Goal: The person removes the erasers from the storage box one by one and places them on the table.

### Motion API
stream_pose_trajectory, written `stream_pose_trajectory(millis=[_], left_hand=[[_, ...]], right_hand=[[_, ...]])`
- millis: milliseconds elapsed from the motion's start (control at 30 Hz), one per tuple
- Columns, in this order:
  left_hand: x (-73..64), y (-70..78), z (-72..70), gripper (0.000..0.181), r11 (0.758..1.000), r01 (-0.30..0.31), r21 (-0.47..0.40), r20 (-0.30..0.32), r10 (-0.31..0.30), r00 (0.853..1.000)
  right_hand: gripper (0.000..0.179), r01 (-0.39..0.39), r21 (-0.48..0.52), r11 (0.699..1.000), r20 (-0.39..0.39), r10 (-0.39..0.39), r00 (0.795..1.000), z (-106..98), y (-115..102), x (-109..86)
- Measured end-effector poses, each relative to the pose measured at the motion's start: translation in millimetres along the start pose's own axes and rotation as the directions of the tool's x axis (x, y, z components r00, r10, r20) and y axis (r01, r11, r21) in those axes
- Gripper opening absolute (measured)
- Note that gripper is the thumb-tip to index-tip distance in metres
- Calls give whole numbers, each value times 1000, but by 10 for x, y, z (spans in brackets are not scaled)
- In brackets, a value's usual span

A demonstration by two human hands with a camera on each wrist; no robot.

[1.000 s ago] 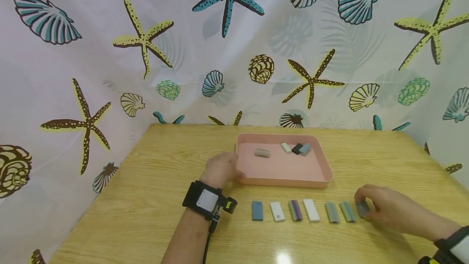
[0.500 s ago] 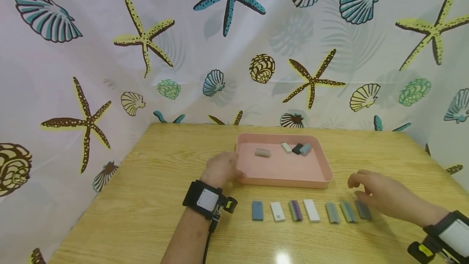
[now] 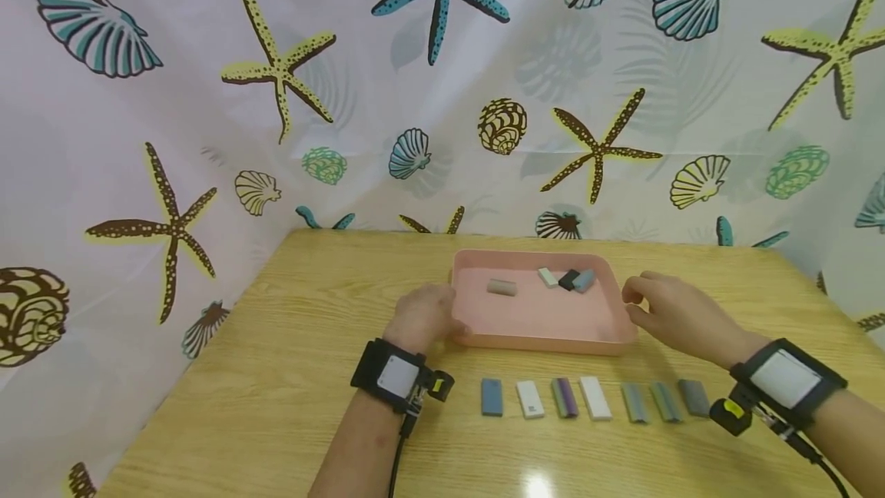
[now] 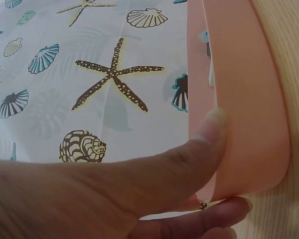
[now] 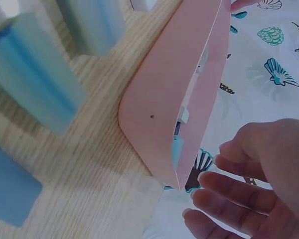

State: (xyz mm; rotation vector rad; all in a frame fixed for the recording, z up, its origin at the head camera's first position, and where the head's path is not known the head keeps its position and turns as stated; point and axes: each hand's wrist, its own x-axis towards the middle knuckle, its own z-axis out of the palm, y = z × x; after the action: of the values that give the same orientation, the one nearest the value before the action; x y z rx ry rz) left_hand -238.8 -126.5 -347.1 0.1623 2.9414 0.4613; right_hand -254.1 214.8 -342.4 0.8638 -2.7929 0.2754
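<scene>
A shallow pink tray (image 3: 546, 346) stands on the table. My left hand (image 3: 423, 319) grips its left end; in the left wrist view the thumb lies over the tray's rim (image 4: 249, 109) with fingers below. By the tray's right end, my right hand (image 3: 681, 317) hovers with loosely bent fingers and holds nothing. The right wrist view has that hand (image 5: 254, 184) apart from the tray wall (image 5: 154, 109). Inside lie a brownish roll-shaped piece (image 3: 502, 287), a small white block (image 3: 548, 277), a black block (image 3: 569, 280) and a grey-blue block (image 3: 584, 280).
In front of the tray runs a row of small eraser-like blocks: blue (image 3: 492, 397), white (image 3: 530, 399), purple-striped (image 3: 564, 398), longer white (image 3: 595, 398), two pale striped ones (image 3: 634, 403) and dark grey (image 3: 694, 398). A shell-patterned cloth (image 3: 373, 98) hangs behind the wooden table (image 3: 276, 375).
My right hand has let go of the dark grey block at the row's right end, risen and moved up-left to the tray's right end. My left hand keeps its grip.
</scene>
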Motion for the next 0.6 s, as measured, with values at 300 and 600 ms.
stream_pose_trajectory(millis=[300,600], left_hand=[[-4,9,-21,35,1000,3,3,1,-3,1000],[-2,14,-1,35,1000,-7,-8,-11,7,1000]], right_hand=[[10,6,-8,1000,3,-6,1000,76,28,291],[11,-36,-6,999,48,37,998,127,4,535]])
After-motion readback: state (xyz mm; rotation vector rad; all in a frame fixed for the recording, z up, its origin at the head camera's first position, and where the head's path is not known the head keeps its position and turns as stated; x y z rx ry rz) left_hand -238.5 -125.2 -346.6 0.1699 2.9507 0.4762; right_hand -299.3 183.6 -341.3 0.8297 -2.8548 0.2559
